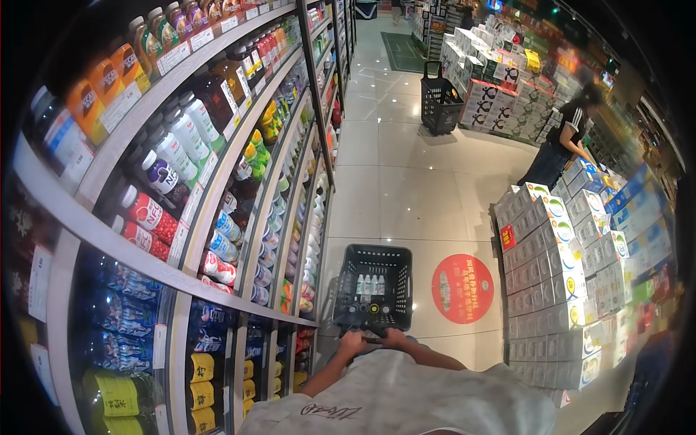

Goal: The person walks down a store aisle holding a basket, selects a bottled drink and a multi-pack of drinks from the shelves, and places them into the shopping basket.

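Observation:
My left hand and my right hand are closed side by side around the dark handle of a black shopping basket, low in the middle of the view. The fingers wrap the bar, and their undersides are hidden. Inside the basket, several small bottles with white labels lie in a row at its middle. Nearer to me are several bottle tops, one of them yellow.
Shelves of juice bottles run along my left. Stacked white cartons border the right, with a person in dark clothes beside them. Another black basket stands farther up the aisle. A red floor sticker lies right of my basket.

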A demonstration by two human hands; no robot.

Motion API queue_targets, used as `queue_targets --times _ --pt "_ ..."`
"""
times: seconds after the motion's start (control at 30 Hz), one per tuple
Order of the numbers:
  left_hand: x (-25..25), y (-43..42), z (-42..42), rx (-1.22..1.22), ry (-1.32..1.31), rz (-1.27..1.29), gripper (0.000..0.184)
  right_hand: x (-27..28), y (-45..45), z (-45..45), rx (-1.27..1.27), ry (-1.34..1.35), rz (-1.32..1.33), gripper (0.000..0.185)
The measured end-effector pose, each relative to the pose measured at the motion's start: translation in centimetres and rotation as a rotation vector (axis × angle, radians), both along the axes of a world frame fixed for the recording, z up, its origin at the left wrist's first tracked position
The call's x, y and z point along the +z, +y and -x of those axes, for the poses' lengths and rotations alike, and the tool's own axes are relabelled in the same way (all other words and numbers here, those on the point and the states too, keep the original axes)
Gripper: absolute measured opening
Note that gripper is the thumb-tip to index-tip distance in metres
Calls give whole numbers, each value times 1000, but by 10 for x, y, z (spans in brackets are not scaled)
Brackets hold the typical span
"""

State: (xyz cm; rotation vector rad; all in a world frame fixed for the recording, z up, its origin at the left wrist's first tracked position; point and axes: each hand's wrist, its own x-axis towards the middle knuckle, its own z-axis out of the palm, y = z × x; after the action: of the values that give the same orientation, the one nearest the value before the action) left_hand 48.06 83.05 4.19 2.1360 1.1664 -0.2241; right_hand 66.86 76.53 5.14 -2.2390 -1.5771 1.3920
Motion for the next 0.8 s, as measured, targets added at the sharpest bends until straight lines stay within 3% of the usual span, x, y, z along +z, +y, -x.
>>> queue_targets --times 0.17,0.27,0.4,0.47,0.5,0.57,0.6,0.63,0.67,0.7,0.73,0.8 --pt "0 5 3 62 -204 -220 35 0 6 -3 24 41 -134 54" --pt "1 7 1 86 -283 -348 37 16 14 -8 -107 124 -226 48" --pt "23 -1 0 257 -357 -313 39 15 16 -13 -128 166 -225 40" --pt "52 -9 -11 480 -254 94 42 8 11 -11 -115 105 -302 38" --pt "62 -13 -16 492 -254 88 42 8 9 -11 -131 27 -372 35" --pt "79 -17 -25 725 -535 699 47 32 3 -8 -112 61 -518 34" --pt "81 -22 -28 730 -534 694 47 58 -5 -6 -106 90 -654 32" --pt "81 -29 -31 813 -712 888 47 100 -10 -6 -58 164 -553 35" --pt "86 -38 -36 890 -891 1085 46 103 -15 -6 -61 167 -550 35" --pt "164 -55 -55 823 -970 782 39 103 -22 -5 35 152 -670 40" --pt "142 -58 -58 821 -967 791 39 119 -28 -5 131 133 -787 45" --pt "88 -62 -61 1089 -1044 915 34 138 -42 -13 138 101 -680 49"
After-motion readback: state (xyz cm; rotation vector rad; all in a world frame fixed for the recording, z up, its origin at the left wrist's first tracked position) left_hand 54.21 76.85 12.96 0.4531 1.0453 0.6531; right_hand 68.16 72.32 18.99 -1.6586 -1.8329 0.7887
